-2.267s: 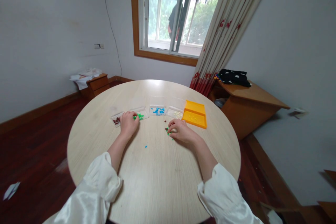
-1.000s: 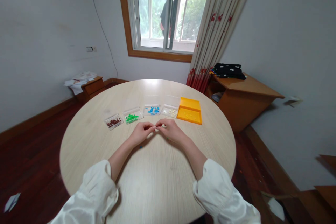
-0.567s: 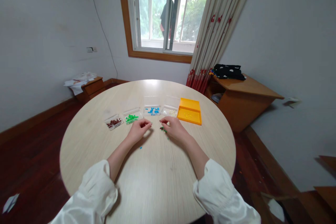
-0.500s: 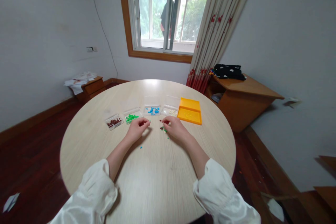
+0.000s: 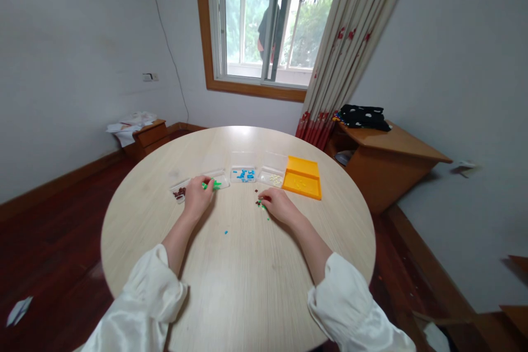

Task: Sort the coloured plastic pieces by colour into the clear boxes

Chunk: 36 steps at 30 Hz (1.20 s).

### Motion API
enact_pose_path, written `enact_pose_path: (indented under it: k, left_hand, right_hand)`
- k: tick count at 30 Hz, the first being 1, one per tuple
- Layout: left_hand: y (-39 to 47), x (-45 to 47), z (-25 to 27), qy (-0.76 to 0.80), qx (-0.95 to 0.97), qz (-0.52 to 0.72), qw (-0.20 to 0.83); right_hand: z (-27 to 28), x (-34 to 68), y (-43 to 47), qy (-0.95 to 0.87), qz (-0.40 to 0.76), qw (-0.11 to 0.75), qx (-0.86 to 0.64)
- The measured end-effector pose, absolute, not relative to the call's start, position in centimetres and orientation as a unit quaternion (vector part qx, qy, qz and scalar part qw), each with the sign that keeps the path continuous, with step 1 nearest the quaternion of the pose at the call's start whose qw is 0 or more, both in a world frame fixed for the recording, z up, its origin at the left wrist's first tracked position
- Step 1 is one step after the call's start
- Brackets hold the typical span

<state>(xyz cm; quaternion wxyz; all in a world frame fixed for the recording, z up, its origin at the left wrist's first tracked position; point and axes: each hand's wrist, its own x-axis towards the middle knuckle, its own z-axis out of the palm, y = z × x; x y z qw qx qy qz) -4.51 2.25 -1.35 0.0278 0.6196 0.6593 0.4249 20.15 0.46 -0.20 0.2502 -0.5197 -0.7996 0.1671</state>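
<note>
My left hand [image 5: 197, 196] reaches over the clear box of small green pieces [image 5: 218, 183], fingertips bent together among them. What the fingers pinch, if anything, is too small to make out. My right hand [image 5: 280, 204] rests on the table with its fingers drawn together beside a little cluster of brown, green and cream pieces [image 5: 258, 203]. Its fingertips touch or nearly touch the cluster, and whatever they hold is hidden. One brown piece [image 5: 256, 191] lies just beyond these fingers. A single blue piece [image 5: 226, 232] lies between my forearms.
Clear boxes hold brown pieces [image 5: 180, 193], blue pieces [image 5: 246, 175] and cream pieces [image 5: 275, 179] in an arc on the round table [image 5: 243, 286]. An open yellow case [image 5: 302, 183] stands at the right end. Behind the window stands a person [image 5: 267, 30].
My left hand has moved left, from the table's middle to the box of green pieces. My right hand stays near the small cluster. The whole view has shifted slightly.
</note>
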Motion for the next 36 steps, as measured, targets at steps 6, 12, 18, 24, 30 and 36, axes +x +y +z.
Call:
enact_pose_path:
  k: [6, 12, 18, 24, 30, 36]
  left_hand:
    - [2.6, -5.6, -1.9, 0.686, 0.630, 0.362, -0.033]
    - [2.6, -5.6, -1.9, 0.706, 0.627, 0.327, -0.035]
    - [2.4, -5.1, -1.4, 0.686, 0.635, 0.356, -0.023]
    - [0.8, -2.1, -0.7, 0.562, 0.706, 0.428, 0.047]
    - [-0.7, 0.7, -0.5, 0.479, 0.754, 0.422, 0.154]
    - [-0.7, 1.3, -0.9, 0.467, 0.721, 0.408, 0.310]
  right_hand:
    - [-0.6, 19.9, 0.5, -0.806, 0.169, 0.228, -0.520]
    - [-0.5, 19.8, 0.4, -0.796, 0.171, 0.253, -0.522]
    - [-0.6, 19.8, 0.5, -0.774, 0.184, 0.311, -0.519]
    - [-0.8, 19.0, 0.5, -0.728, 0.239, 0.397, -0.506]
    - [-0.5, 17.9, 0.2, -0.718, 0.276, 0.430, -0.472]
    - [-0.3, 17.6, -0.1, -0.730, 0.303, 0.437, -0.428]
